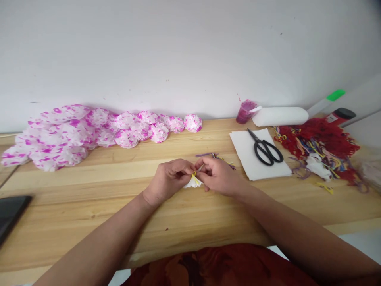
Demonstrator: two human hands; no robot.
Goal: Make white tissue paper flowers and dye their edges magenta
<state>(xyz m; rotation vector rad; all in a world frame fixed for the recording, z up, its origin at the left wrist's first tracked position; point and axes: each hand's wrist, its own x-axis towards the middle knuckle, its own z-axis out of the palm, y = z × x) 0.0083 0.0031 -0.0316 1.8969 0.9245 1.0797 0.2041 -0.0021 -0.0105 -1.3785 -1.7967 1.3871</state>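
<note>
Item: white pleated paper (pixel 193 182), small, with a yellow strand (pixel 194 177) around its gathered top, held just above the wooden table (pixel 119 214) or touching it; which, I cannot tell. Clock positions are taken from this paper, twelve facing the wall (pixel 166 51).

The left hand (pixel 169 177), at nine, is pinching the gathered top between thumb and finger. The right hand (pixel 222 174), at three, is drawn into a pinch at the yellow strand; its exact grip is partly hidden.

Cut yarn (pixel 207 154) lies just beyond the right hand, at one. Wood surface extends from the paper to the table's near edge, at six.

At two to three, a stack of white sheets (pixel 242 153) carries black-handled scissors (pixel 259 141), blades toward the wall; the stack limits space beyond the right hand. Farther out, at the same bearing, spreads a red yarn heap (pixel 327 137). A purple-stained cup (pixel 244 112) stands by the wall at one, a white bottle (pixel 281 116) lying beside it.

Pink-and-white pompoms (pixel 65 133) line the wall side from ten to twelve, well apart from the left hand. A dark flat object (pixel 12 212) meets the view's border past nine.
</note>
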